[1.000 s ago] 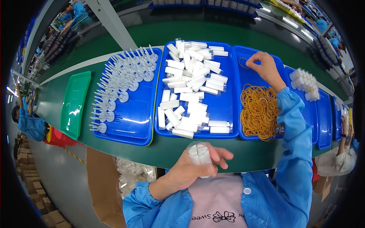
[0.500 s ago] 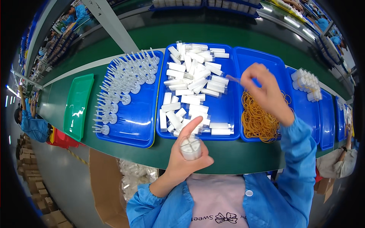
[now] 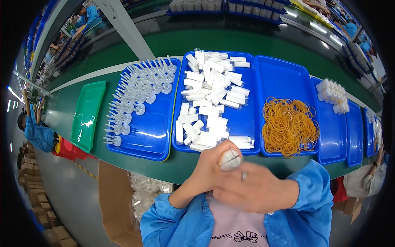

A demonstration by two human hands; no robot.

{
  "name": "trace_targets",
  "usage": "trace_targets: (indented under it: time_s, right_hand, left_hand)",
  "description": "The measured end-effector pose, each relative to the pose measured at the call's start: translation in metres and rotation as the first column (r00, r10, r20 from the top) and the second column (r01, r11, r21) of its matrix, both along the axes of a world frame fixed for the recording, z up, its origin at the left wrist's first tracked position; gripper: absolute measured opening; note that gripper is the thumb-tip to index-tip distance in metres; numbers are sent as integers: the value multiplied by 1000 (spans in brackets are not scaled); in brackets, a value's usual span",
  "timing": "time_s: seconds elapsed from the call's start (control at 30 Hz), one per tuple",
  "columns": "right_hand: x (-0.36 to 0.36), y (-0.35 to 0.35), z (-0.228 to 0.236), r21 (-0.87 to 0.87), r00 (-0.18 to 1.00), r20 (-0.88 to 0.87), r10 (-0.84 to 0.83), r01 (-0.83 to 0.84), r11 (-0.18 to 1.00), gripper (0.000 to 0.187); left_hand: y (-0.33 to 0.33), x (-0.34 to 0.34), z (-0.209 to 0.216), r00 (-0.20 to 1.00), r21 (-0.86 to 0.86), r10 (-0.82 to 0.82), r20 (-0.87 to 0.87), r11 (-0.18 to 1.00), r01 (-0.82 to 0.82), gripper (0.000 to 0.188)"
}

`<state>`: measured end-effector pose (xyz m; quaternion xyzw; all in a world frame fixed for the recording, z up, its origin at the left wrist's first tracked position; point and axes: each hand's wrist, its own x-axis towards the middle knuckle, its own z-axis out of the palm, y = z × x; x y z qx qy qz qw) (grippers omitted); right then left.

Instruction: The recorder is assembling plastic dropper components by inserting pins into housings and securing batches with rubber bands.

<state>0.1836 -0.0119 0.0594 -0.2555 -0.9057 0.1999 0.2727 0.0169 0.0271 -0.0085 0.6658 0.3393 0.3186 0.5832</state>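
- Fingers (image 3: 214, 162) of my left hand (image 3: 205, 175) hold a small bundle of white tubes (image 3: 230, 159) upright, close to my chest at the near edge of the surface (image 3: 123, 74).
- Right hand (image 3: 253, 191) lies across in front, fingers curled at the bundle; a thin rubber band seems to cross its top, so I judge the banding step is in hand.
- Next move calls for seating the band snugly round the tubes.
- Beyond, far-side blue trays carry loose white tubes (image 3: 212, 103) and orange rubber bands (image 3: 290, 125).
- Hidden: the bundle's lower part, and whether my right fingers pinch the band.

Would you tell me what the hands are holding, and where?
Both hands hold a white bundle: left hand wraps its body, right hand at its top end.
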Motion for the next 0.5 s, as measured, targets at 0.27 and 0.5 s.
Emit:
trace_targets:
  time_s: [0.27,0.5]
  right_hand:
    - [42,11,-3,-104,938,149,-313,329,938,22]
    - [32,-13,-29,-496,202,-807,-555,-741,452,18]
  left_hand:
    - [-9,-25,9,632,-473,206,747,833,287,34]
    - [-17,-14,-13,421,-544,386,821,753,371,46]
